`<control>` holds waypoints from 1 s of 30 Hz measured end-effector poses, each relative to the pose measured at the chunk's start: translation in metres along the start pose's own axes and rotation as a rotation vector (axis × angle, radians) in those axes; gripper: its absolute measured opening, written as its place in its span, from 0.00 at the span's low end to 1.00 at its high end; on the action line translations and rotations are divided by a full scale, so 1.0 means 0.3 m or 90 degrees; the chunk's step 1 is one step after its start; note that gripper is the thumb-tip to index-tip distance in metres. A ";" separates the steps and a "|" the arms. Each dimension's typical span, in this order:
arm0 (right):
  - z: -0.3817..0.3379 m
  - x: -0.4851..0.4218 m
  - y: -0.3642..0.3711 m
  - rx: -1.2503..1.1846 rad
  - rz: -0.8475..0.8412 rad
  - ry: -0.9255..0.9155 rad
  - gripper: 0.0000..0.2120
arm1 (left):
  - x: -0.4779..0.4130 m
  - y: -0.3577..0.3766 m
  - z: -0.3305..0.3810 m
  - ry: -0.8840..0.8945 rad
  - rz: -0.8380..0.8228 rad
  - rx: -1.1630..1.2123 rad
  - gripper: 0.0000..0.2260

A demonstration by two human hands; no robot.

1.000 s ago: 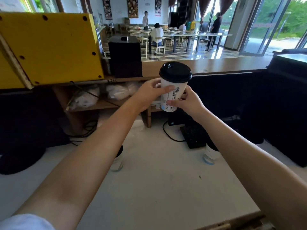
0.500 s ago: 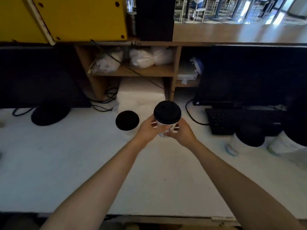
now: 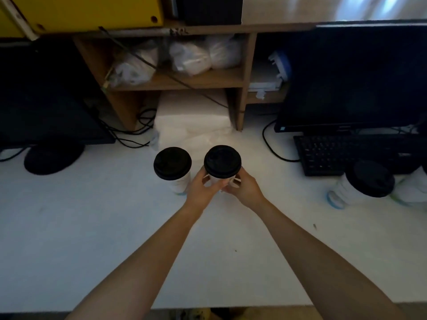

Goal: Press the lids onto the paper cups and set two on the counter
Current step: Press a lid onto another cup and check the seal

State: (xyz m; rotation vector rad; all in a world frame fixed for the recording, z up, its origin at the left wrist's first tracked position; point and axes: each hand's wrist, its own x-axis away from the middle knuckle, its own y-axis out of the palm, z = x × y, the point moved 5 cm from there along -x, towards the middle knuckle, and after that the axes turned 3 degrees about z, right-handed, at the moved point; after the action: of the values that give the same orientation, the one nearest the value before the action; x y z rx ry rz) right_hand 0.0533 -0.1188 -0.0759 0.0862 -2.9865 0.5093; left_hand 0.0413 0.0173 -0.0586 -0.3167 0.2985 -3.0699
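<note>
Hands, my left hand [image 3: 200, 190] and right hand [image 3: 245, 190], both clasp the lidded cup [image 3: 222, 164] low, to place it beside its twin [image 3: 172, 166].

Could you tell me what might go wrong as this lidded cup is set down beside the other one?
1. The held cup is very close to the standing cup; a nudge from the left hand could tip it.
2. With the right hand hiding the cup's base, it may land tilted.

both forearms outstretched, left hand [image 3: 200, 189] and right hand [image 3: 245, 189] cupped together, fingers curled inward
</note>
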 end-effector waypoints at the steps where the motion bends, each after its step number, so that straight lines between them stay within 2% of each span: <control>1: 0.000 -0.005 0.005 -0.003 0.005 0.004 0.30 | -0.007 -0.003 -0.003 0.003 -0.001 0.005 0.29; 5: -0.003 -0.009 0.015 0.018 0.009 0.028 0.31 | -0.011 -0.003 -0.007 0.002 -0.003 0.000 0.30; 7: -0.003 -0.001 0.009 0.039 -0.004 0.063 0.30 | -0.009 0.005 -0.016 -0.041 0.001 -0.011 0.31; 10: -0.001 0.017 -0.040 0.075 0.008 0.113 0.30 | 0.024 0.019 -0.050 -0.282 0.001 0.139 0.33; 12: -0.004 0.036 -0.098 0.067 0.032 0.154 0.29 | 0.082 0.044 -0.049 -0.432 -0.054 0.229 0.28; 14: -0.010 0.073 -0.167 0.075 0.045 0.198 0.27 | 0.119 0.071 -0.053 -0.495 -0.111 0.238 0.22; 19: 0.031 0.237 -0.337 0.081 0.090 0.311 0.23 | 0.129 0.201 0.020 -0.459 -0.239 0.153 0.15; 24: 0.118 0.409 -0.515 0.152 0.205 0.408 0.21 | 0.153 0.390 0.123 -0.381 -0.341 0.098 0.12; 30: 0.172 0.470 -0.786 0.239 0.300 0.411 0.14 | 0.154 0.592 0.232 -0.283 -0.364 -0.003 0.19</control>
State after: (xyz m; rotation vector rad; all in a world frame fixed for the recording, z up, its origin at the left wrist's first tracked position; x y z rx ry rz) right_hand -0.0742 -0.3633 -0.0306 -0.6362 -2.2356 0.9284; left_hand 0.0143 -0.1726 -0.0171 -1.2578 0.2220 -3.3869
